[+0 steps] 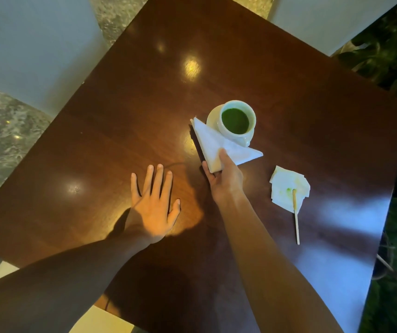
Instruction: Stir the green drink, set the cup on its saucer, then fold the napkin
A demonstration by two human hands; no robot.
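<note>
Napkin, already folded into a triangle beside the cup on its saucer, is lying long-edge toward the right hand, which is pinching its near corner, while the left hand is resting open-fingered on the tabletop.

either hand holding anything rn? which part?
Right hand pinches the folded white napkin at its near corner, thumb on top, fingers beneath. Left hand holds nothing, fingers spread flat over the table.

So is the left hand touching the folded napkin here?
Apart. The head view shows bare table between the left hand and the folded napkin.
</note>
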